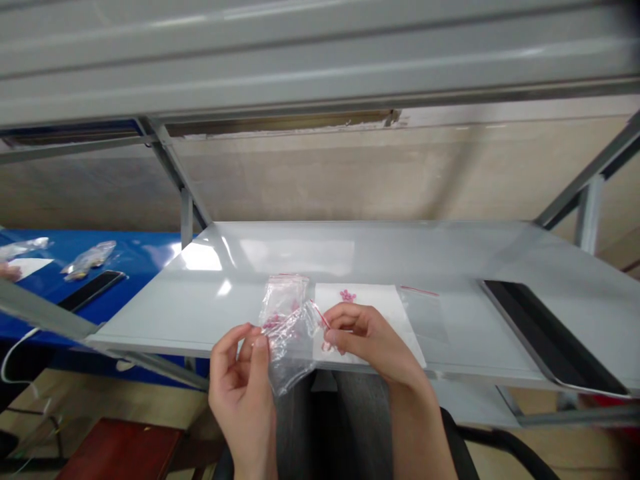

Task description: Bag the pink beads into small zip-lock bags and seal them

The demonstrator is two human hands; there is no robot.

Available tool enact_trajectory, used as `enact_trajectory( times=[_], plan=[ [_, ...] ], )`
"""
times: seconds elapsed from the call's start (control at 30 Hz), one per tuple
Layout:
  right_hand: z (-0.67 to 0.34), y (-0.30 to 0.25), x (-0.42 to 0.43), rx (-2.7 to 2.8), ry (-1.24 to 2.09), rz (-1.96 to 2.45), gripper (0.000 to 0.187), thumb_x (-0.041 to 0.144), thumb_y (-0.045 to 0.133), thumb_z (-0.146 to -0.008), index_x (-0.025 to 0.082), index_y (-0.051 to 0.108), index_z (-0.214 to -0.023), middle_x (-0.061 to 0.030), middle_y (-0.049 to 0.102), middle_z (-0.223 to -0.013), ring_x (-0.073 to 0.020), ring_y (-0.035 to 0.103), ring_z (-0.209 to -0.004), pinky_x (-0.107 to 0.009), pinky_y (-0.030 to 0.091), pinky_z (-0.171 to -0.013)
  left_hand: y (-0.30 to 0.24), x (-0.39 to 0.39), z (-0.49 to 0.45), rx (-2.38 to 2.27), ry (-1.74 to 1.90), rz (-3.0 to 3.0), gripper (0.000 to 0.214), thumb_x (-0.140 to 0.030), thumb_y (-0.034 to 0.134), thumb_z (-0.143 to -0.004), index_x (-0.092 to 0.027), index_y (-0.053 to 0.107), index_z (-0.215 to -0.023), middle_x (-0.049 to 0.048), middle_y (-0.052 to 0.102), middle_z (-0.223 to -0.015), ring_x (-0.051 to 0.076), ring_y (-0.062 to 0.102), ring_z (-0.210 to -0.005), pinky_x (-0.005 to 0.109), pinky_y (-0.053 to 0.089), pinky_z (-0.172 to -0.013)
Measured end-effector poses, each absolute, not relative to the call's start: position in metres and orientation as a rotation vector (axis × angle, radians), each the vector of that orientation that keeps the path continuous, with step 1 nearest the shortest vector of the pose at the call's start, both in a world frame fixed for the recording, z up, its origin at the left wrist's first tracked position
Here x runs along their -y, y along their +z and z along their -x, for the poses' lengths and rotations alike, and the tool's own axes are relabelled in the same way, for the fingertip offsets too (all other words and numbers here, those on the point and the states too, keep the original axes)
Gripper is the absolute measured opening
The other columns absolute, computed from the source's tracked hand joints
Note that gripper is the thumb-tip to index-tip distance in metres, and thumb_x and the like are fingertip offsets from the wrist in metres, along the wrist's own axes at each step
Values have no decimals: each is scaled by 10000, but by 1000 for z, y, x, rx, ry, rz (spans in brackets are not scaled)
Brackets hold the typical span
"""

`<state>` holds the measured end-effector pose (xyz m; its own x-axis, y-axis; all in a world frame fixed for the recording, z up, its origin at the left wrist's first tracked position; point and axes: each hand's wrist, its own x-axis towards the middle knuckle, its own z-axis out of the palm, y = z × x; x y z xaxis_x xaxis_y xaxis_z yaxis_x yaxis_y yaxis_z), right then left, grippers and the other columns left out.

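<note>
Between my two hands is a clear zip bag (293,350) with a red seal line, hanging over the table's front edge. My left hand (243,373) pinches its left side with thumb and fingers. At the red-lined seal, my right hand (357,330) grips the bag with closed fingertips. Behind it lies another clear zip bag (285,290) with small pink pieces showing in it. A white sheet of paper (390,313) sits partly under my right hand. On the sheet is a little cluster of pink pieces (347,295). Just right of the paper lies a flat clear zip bag (425,313).
A dark phone or tablet (550,337) rests on the right of the grey table (450,253). Metal posts (173,167) and an upper shelf (320,60) frame the space. On the blue table (150,267) at left are a phone (95,288), filled bags (90,260) and another person's hand (9,271).
</note>
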<state>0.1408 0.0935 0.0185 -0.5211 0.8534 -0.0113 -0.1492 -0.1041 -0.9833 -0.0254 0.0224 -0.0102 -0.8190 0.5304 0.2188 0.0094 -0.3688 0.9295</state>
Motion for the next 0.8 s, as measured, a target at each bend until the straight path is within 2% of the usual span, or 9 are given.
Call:
enact_trajectory(
  times=[0.13, 0.27, 0.4, 0.6, 0.7, 0.8],
  plan=[
    [-143, 24, -91, 1458, 1725, 779, 153, 311, 751, -805, 172, 697, -773, 5, 711, -667, -102, 559, -572, -242, 420, -583, -12, -22, 29, -1592, 2172, -851, 242, -290, 787, -832, -221, 708, -1050, 18, 717, -995, 130, 685, -866, 170, 555, -717],
    [-148, 24, -89, 1583, 1647, 900, 117, 253, 739, -777, 166, 699, -709, 17, 674, -653, -94, 539, -563, -235, 421, -577, -11, -23, 28, -1623, 2150, -1060, 158, -282, 758, -852, -208, 726, -988, 33, 691, -1029, 160, 677, -911, 223, 567, -756],
    [-153, 20, -87, 1641, 1596, 959, 99, 212, 726, -757, 165, 688, -679, 31, 622, -623, -87, 505, -559, -214, 383, -542, -9, -22, 28, -1649, 2110, -1144, 173, -274, 735, -871, -223, 727, -1037, 33, 693, -1052, 164, 676, -905, 240, 553, -761],
    [-159, 18, -85, 1568, 1626, 923, 194, 258, 764, -738, 163, 629, -637, 57, 547, -568, -71, 441, -512, -206, 346, -511, 2, -15, 24, -1939, 2084, -1431, 208, -233, 668, -914, -228, 707, -1119, 46, 702, -1092, 202, 637, -1027, 332, 460, -983],
    [-159, 21, -82, 1519, 1676, 904, 252, 310, 794, -725, 167, 607, -635, 45, 575, -587, -87, 487, -533, -221, 377, -534, 8, -7, 13, -1871, 2163, -1362, 234, -225, 709, -874, -226, 675, -1106, 32, 671, -1026, 180, 607, -914, 297, 467, -900],
    [-154, 25, -75, 1540, 1720, 887, 243, 303, 806, -718, 169, 615, -650, 34, 612, -605, -93, 509, -539, -220, 382, -529, 15, 1, 2, -1619, 1979, -1466, 74, -231, 686, -876, -220, 637, -930, -4, 596, -821, 155, 563, -753, 245, 474, -726]
  ],
)
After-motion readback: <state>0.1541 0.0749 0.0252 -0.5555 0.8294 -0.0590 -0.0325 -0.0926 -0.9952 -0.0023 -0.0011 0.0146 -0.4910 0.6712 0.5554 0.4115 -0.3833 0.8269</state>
